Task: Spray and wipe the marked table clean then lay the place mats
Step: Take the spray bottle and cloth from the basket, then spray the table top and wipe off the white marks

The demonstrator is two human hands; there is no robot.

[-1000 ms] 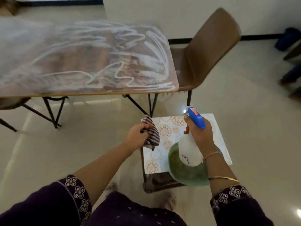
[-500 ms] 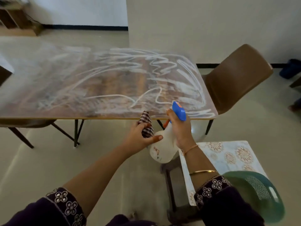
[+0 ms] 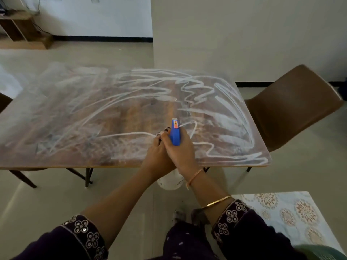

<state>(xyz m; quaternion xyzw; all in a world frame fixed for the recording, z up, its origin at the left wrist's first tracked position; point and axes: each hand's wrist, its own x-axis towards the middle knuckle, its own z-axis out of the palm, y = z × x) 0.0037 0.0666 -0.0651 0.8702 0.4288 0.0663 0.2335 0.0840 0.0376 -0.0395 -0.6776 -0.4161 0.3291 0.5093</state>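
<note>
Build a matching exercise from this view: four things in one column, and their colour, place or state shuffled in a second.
1. spray bottle
2. table
3. chair
4. floral place mat

A. brown, at the table's right end
B. covered in white scribbles
C. at the lower right of the view
D. in the grip of the right hand

Pairs: 1-D, 2-B, 3-A, 4-C

Plain home dining room: chalk-scribbled wooden table [image 3: 112, 119], brown moulded chair [image 3: 293, 106], pale floor [image 3: 56, 194], low wooden shelf [image 3: 20, 29]
</note>
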